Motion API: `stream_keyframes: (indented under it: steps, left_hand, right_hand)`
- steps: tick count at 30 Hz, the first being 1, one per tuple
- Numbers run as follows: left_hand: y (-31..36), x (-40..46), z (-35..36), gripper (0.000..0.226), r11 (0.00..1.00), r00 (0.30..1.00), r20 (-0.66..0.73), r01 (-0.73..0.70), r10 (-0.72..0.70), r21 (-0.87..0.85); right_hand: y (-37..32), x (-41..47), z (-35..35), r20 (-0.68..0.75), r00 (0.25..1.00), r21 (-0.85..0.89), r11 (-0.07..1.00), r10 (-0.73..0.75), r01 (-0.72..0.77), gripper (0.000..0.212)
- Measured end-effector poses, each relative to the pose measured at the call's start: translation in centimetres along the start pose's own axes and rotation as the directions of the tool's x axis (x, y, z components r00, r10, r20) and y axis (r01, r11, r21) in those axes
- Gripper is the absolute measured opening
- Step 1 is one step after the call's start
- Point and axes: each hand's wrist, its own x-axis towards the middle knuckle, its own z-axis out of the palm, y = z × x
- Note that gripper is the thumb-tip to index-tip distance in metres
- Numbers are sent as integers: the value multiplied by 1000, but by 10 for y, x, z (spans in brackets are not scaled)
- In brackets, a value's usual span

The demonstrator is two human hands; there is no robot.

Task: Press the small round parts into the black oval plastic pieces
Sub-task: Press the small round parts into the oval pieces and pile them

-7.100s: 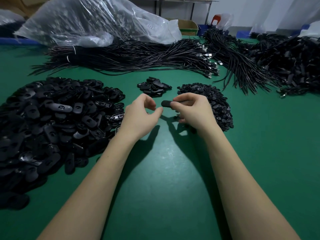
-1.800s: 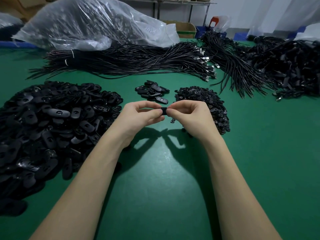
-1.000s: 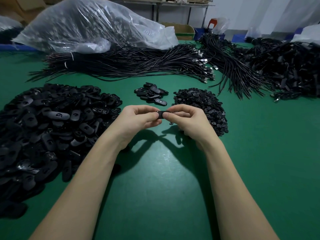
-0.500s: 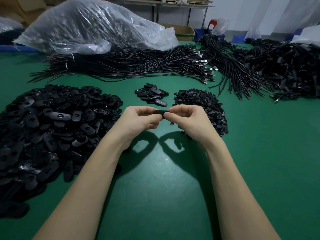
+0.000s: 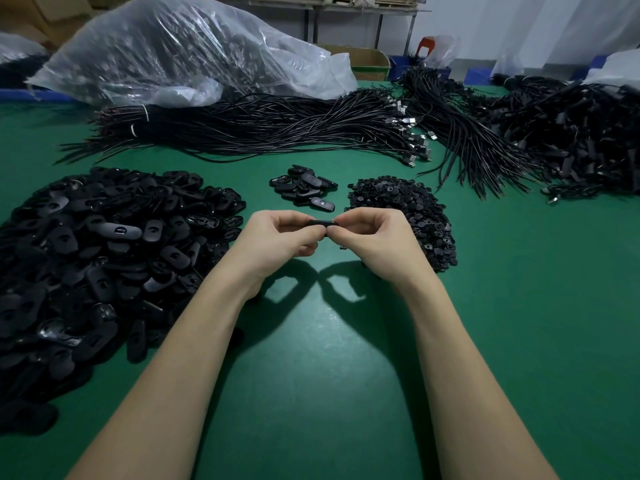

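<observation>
My left hand (image 5: 280,239) and my right hand (image 5: 377,239) meet above the green table and pinch one black oval piece (image 5: 320,223) between their fingertips, held flat and edge-on. Most of that piece is hidden by the fingers, and no small round part shows on it. A big heap of black oval pieces (image 5: 93,258) lies to the left. A heap of small round parts (image 5: 405,209) sits just right of my right hand. A small cluster of oval pieces (image 5: 304,185) lies beyond my hands.
Bundles of black cables (image 5: 263,128) stretch across the back of the green table (image 5: 318,375), with more cables (image 5: 571,140) at the right. A large clear plastic bag (image 5: 180,53) lies behind them at the back left.
Over seven seconds my left hand joined the right on the oval piece. In the last second both hands kept pinching it and turned it from facing me to flat, edge-on.
</observation>
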Motion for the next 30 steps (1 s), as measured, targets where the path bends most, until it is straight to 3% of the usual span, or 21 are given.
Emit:
stream_keyframes:
  steps: [14,25,28,30]
  left_hand:
    - [0,0,1,10,988,997,-21,-69,73,139]
    - [-4,-1,6,3,976,997,-55,-36,49,216]
    - [-4,-1,6,6,964,998,-21,-44,51,261]
    - [-3,-2,2,4,983,999,41,-37,30,182]
  right_hand:
    - [4,-2,6,5,1000,-12,1000,-25,25,13]
    - [9,-3,11,8,999,-68,997,-36,36,16]
    - [10,-3,11,-2,999,-80,996,-37,36,19]
    - [10,-5,9,3,999,-35,999,-34,34,18]
